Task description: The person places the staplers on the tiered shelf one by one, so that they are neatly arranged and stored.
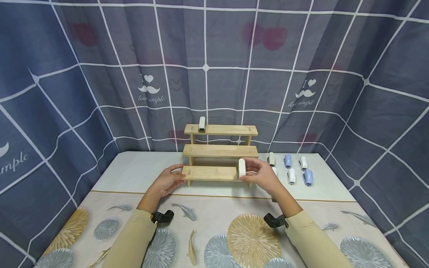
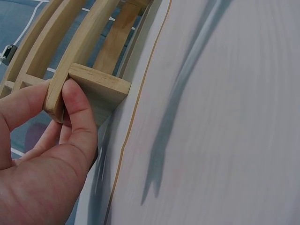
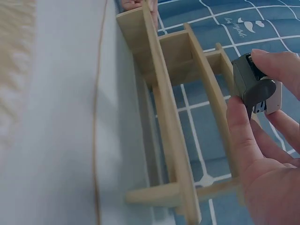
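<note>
A three-tier wooden step rack point(image 1: 209, 173) stands on the table. My left hand point(image 1: 168, 180) pinches the left end of its lowest shelf, thumb and fingers on opposite faces of the board point(image 2: 63, 89). At that shelf's right end, my right hand point(image 1: 263, 175) holds a small white stapler point(image 1: 241, 168) between thumb and fingers. Its dark grey underside point(image 3: 251, 82) faces the right wrist camera; whether it touches the shelf I cannot tell. Another white stapler point(image 1: 202, 124) stands upright on the top shelf, left of the middle.
Right of the rack lie several small staplers, among them a blue one point(image 1: 307, 177) and a white one point(image 1: 291, 176). Some are partly hidden behind my right hand and forearm. A patterned cloth point(image 1: 187, 238) covers the table's front; a grid-print curtain point(image 1: 228, 89) hangs behind.
</note>
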